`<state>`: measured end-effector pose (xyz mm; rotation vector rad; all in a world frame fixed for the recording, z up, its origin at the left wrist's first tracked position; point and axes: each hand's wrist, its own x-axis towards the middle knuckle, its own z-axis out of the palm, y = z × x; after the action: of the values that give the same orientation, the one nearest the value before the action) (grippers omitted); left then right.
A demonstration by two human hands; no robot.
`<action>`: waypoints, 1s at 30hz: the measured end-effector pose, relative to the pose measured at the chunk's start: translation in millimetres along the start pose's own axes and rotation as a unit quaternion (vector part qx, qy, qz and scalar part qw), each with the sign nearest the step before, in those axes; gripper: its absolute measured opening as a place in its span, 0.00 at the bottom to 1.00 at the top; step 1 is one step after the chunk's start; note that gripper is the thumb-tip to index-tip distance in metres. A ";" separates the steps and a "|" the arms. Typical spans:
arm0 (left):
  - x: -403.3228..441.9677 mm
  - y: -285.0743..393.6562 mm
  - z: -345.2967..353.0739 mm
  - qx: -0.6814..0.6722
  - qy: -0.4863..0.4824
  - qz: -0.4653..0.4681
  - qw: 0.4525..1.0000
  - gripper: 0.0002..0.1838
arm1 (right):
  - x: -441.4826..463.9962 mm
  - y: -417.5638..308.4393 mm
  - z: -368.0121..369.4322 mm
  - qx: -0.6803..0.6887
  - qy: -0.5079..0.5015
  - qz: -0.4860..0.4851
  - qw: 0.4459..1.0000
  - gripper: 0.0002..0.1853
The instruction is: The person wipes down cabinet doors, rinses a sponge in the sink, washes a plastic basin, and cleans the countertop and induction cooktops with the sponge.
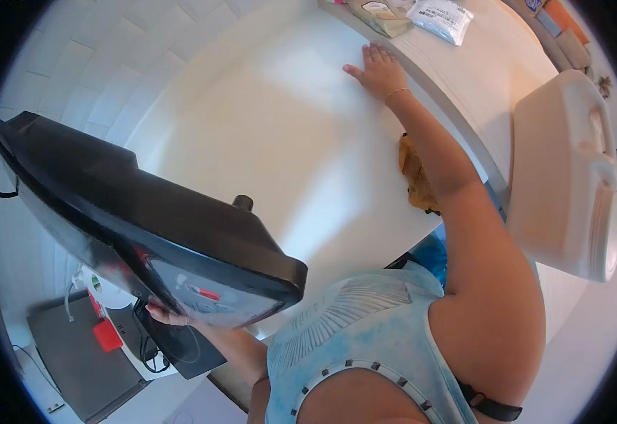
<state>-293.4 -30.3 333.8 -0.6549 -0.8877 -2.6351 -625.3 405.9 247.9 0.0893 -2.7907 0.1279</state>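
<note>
A large black appliance with a glossy front and a round knob stands tilted across the left of the view. My left hand is at its lower edge, fingers against the glossy front, with part of the hand hidden by it. On the white countertop, my right hand lies flat with fingers spread, close to the raised ledge and holding nothing. A mustard-yellow cloth lies crumpled beside my right forearm.
A white plastic jug stands at the right. Packets, one of them silver-white, lie on the ledge. At the lower left are a dark grey cabinet or appliance, a red object and a black cooktop.
</note>
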 end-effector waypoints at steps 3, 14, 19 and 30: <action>-7.7 3.2 -3.6 0.028 0.045 0.000 0.999 0.28 | -6.9 12.5 1.5 -0.038 -0.005 -0.032 0.999 0.46; -2.5 -19.8 21.0 0.085 0.146 0.048 0.984 0.27 | -0.9 2.7 1.8 0.014 -0.049 0.008 0.999 0.39; -9.1 -29.2 47.7 0.112 0.208 -0.008 0.972 0.30 | -59.0 -13.8 -75.3 0.169 -0.102 0.065 0.978 0.24; -15.2 -92.4 65.8 0.219 0.363 -0.172 0.889 0.30 | -1.0 25.3 -8.9 -0.135 0.011 -0.165 0.977 0.24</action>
<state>-295.7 84.0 326.8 0.6212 -1.3386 -2.4729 -623.3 432.0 253.9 0.4760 -2.6957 -0.3279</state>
